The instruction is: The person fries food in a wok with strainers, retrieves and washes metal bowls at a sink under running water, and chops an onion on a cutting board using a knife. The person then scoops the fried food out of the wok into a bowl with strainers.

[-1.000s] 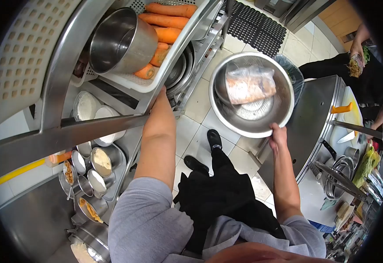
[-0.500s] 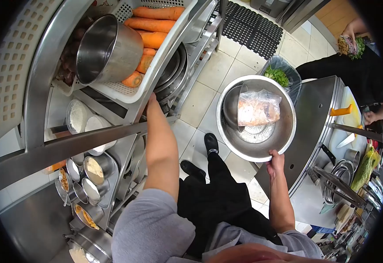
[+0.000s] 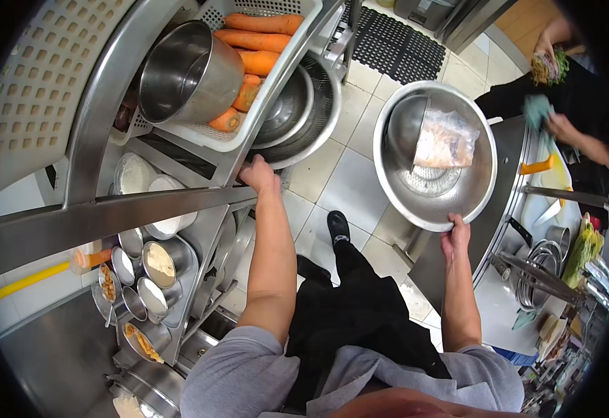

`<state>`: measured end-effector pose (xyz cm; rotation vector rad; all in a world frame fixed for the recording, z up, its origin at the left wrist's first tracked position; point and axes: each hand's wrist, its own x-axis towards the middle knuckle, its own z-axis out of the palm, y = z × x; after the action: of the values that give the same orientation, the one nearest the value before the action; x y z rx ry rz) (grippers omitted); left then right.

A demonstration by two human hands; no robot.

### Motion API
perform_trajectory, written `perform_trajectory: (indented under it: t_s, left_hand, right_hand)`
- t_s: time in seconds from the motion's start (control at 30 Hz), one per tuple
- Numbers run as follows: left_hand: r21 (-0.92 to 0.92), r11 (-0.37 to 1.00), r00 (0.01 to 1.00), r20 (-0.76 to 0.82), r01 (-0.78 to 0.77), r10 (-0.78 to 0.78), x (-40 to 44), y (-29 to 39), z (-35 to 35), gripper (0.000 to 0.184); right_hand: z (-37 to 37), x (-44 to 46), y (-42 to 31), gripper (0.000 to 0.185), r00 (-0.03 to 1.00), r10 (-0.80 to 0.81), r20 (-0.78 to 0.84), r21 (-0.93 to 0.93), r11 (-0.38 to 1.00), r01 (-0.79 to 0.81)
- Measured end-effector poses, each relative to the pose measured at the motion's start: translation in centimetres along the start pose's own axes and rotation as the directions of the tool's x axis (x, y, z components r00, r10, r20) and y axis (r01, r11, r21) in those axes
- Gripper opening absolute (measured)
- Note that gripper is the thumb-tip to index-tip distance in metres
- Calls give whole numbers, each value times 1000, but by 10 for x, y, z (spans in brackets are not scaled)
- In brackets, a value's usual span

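Observation:
My right hand [image 3: 455,239] grips the near rim of a large metal bowl [image 3: 435,220], holding it over the floor. Inside lie a smaller metal bowl [image 3: 406,125] and a clear plastic bag [image 3: 448,141] with pale orange-pink contents. My left hand [image 3: 259,174] is closed at the near rim of a wide metal bowl [image 3: 329,118] that juts out of the shelf rack, with a smaller metal bowl [image 3: 292,111] nested in it. The left fingers are partly hidden by the rim and shelf.
Above the nested bowls, a white crate [image 3: 210,139] holds carrots [image 3: 259,40] and a metal pot [image 3: 191,73]. Metal cups of powders [image 3: 159,265] stand lower left. At right, a person's hand holds a green cloth [image 3: 538,110] near a counter with a knife [image 3: 550,211].
The nested bowls have come further out of the rack with my left hand. The bowl in my right hand has shifted up and right. The other person's hand now shows a green cloth.

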<state>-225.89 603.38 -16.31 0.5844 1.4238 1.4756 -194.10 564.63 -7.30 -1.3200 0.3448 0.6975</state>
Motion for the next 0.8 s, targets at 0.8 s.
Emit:
perform_trajectory:
  t_s: [0.8]
  left_hand:
    - [769, 635, 805, 330, 73, -493, -184, -5, -171, 42]
  right_hand:
    - [164, -41, 88, 39, 951, 189, 245, -210, 968, -139]
